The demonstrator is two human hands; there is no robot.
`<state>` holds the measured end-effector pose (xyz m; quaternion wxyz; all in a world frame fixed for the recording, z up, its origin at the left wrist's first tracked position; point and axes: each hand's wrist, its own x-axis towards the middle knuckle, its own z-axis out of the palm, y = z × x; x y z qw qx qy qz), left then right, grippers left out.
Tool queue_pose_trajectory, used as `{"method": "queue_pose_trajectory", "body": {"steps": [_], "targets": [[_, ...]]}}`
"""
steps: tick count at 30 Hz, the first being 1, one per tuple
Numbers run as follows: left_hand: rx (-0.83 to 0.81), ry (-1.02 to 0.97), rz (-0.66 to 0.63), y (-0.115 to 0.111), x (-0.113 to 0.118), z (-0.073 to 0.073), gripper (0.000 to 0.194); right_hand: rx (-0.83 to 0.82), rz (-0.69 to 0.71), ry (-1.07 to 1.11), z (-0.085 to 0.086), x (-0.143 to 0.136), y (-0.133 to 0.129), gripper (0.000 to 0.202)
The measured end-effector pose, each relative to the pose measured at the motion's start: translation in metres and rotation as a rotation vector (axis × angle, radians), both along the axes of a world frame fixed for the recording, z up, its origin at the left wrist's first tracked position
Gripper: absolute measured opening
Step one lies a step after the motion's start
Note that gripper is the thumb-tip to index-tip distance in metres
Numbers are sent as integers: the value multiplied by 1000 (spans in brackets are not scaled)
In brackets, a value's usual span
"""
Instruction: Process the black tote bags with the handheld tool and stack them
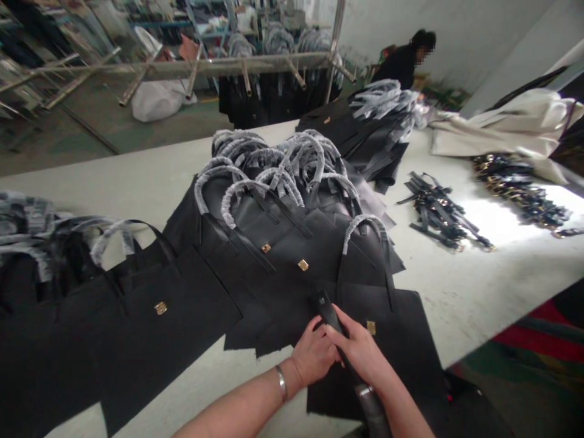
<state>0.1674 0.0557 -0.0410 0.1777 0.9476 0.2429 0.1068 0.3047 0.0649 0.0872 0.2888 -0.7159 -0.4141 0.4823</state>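
Note:
A black strap (327, 313) runs between my hands, one end pointing away from me over the stacked bag panels. My left hand (314, 353), with a metal bracelet at the wrist, has its fingers closed on the strap from the left side. From the right, my right hand (365, 356) is wrapped round the same strap. Its lower part with a metal piece (365, 392) hangs towards me beside my right forearm. Under my hands lies a black bag panel (410, 316) with a small gold plate (371, 328). Some of the strap is hidden by my fingers.
Black panels with plastic-wrapped handles (246, 158) are piled on the white table (137, 164), and more lie at left (137, 286). At right are dark straps with metal hooks (442, 213) and a second hook pile (515, 188). A person (399, 64) bends behind the table.

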Motion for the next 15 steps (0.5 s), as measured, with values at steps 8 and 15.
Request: {"method": "queue_pose_trajectory", "body": {"steps": [8, 15], "targets": [[-21, -54, 53, 4, 3, 7, 33, 146, -121, 46, 12, -4, -13, 63], [20, 20, 465, 75, 14, 64, 54, -19, -617, 154, 9, 55, -102, 82]]}}
